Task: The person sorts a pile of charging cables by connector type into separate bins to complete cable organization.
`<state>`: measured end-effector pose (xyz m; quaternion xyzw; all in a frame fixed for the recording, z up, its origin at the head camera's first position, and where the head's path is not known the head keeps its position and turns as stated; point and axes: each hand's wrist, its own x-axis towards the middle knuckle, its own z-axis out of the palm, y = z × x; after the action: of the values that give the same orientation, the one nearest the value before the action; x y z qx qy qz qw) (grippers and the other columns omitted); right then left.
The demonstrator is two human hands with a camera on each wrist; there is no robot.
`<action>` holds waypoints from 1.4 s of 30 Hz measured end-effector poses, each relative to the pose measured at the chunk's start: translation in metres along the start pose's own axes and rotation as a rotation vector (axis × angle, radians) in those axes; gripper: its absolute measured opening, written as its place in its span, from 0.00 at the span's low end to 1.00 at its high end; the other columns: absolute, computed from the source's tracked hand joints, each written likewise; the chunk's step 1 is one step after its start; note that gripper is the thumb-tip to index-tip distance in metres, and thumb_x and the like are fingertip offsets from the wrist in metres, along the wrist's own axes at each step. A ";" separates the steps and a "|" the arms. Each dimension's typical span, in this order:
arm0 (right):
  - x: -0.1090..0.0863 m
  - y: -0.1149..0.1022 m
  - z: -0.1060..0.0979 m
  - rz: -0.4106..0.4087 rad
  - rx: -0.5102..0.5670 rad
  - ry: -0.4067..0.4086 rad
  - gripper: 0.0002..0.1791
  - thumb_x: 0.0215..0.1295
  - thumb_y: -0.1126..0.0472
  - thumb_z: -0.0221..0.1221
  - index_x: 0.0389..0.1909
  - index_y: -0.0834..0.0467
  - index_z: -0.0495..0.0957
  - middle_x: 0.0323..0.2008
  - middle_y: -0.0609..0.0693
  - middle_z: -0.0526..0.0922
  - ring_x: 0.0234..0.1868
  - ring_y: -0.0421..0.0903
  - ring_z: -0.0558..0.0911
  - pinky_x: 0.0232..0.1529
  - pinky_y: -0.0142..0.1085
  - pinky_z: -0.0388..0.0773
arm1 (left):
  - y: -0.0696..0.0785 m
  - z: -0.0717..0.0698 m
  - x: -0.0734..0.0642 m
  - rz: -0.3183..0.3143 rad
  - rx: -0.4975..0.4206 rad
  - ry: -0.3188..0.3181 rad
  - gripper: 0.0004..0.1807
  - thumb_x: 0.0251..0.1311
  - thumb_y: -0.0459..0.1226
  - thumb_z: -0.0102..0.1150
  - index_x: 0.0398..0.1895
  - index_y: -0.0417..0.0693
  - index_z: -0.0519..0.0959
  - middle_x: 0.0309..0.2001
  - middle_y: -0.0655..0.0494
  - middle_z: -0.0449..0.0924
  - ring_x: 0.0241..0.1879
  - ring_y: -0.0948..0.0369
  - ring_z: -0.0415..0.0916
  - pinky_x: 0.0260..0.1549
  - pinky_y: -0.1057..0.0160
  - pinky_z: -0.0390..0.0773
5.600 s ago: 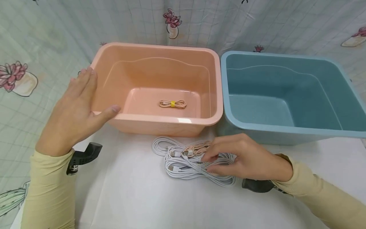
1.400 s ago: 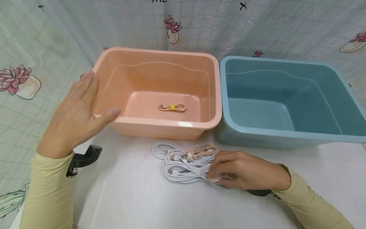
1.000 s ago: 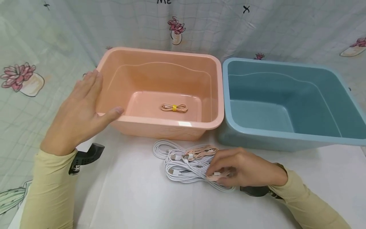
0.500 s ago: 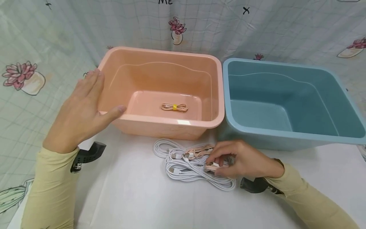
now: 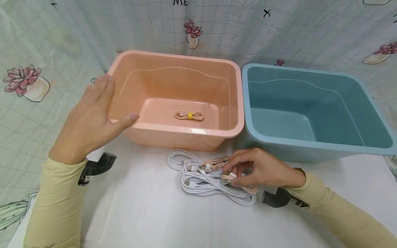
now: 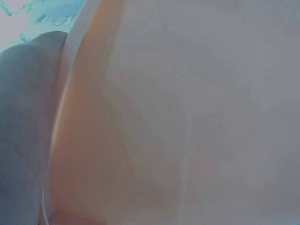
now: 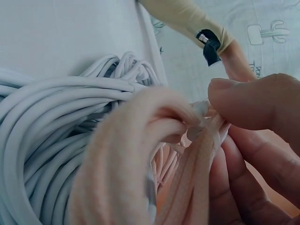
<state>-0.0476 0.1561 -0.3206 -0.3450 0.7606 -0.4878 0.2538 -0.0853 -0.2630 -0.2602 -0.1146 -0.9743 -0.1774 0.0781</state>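
My left hand (image 5: 90,120) rests on the left end of the peach plastic bin (image 5: 173,139), fingers straight along the side rim and thumb over the front rim. In the left wrist view the bin's inner wall (image 6: 154,122) fills most of the picture. Low over the pile, my right hand (image 5: 263,168) pinches a coiled peach USB cable (image 7: 131,154) between thumb and fingers, its connector end showing near the fingertips. Beneath it lie several coiled white USB cables (image 5: 201,189). Another peach cable coil (image 5: 214,162) lies at the back of the pile.
Inside the peach bin lies a peach cable coil (image 5: 190,116) with a yellow tie. A blue bin (image 5: 310,146) stands right beside it. Behind both hangs a patterned curtain (image 5: 217,31); a white cloth (image 5: 155,213) covers the table.
Earlier my right hand was over the pile with no peach coil visible in its grip; now it grips one, lifted slightly and turned so the connector shows. My left hand has kept its place.
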 end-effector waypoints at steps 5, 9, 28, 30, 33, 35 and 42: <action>0.002 -0.006 -0.001 0.019 -0.003 -0.005 0.16 0.54 0.59 0.71 0.45 0.54 0.85 0.44 0.49 0.84 0.34 0.38 0.83 0.36 0.32 0.84 | 0.000 0.000 0.001 0.007 0.003 -0.009 0.54 0.61 0.65 0.48 0.78 0.44 0.39 0.79 0.47 0.37 0.80 0.49 0.34 0.80 0.51 0.36; 0.004 -0.011 -0.002 0.029 -0.005 -0.009 0.16 0.53 0.59 0.72 0.44 0.54 0.85 0.44 0.50 0.85 0.34 0.38 0.83 0.37 0.32 0.84 | -0.001 0.000 0.001 0.009 0.004 -0.012 0.54 0.61 0.65 0.48 0.78 0.44 0.40 0.79 0.47 0.37 0.80 0.50 0.34 0.80 0.51 0.35; 0.017 -0.042 0.003 0.060 -0.086 -0.087 0.14 0.53 0.57 0.72 0.42 0.50 0.85 0.41 0.44 0.86 0.36 0.37 0.81 0.38 0.33 0.85 | 0.000 -0.001 -0.001 0.012 0.001 -0.013 0.54 0.60 0.65 0.49 0.78 0.44 0.40 0.80 0.46 0.37 0.80 0.49 0.34 0.80 0.50 0.37; 0.018 -0.044 0.004 0.061 -0.097 -0.100 0.14 0.52 0.59 0.72 0.41 0.48 0.85 0.40 0.43 0.85 0.36 0.38 0.82 0.37 0.33 0.85 | 0.000 -0.001 -0.001 0.011 -0.001 -0.009 0.54 0.60 0.65 0.49 0.78 0.45 0.40 0.80 0.46 0.38 0.80 0.48 0.35 0.79 0.49 0.38; 0.021 -0.048 0.005 0.064 -0.112 -0.121 0.15 0.51 0.61 0.72 0.40 0.46 0.84 0.38 0.41 0.85 0.35 0.37 0.82 0.36 0.33 0.85 | 0.000 -0.001 -0.001 0.005 0.000 -0.010 0.54 0.60 0.65 0.48 0.78 0.46 0.40 0.80 0.46 0.37 0.80 0.48 0.35 0.79 0.47 0.39; 0.022 -0.051 0.005 0.055 -0.124 -0.132 0.15 0.50 0.62 0.72 0.40 0.46 0.84 0.38 0.40 0.85 0.34 0.37 0.82 0.36 0.33 0.85 | 0.000 -0.001 -0.001 0.002 0.000 -0.013 0.54 0.60 0.66 0.48 0.78 0.47 0.40 0.80 0.47 0.37 0.80 0.49 0.34 0.79 0.46 0.39; 0.027 -0.062 0.003 0.042 -0.178 -0.140 0.15 0.50 0.63 0.72 0.39 0.45 0.83 0.37 0.39 0.84 0.34 0.35 0.82 0.35 0.31 0.85 | 0.000 -0.001 -0.002 0.002 0.008 -0.013 0.54 0.60 0.66 0.47 0.78 0.46 0.40 0.80 0.48 0.37 0.81 0.50 0.34 0.79 0.46 0.39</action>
<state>-0.0453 0.1154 -0.2665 -0.3835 0.7884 -0.3877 0.2846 -0.0837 -0.2640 -0.2597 -0.1161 -0.9754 -0.1725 0.0726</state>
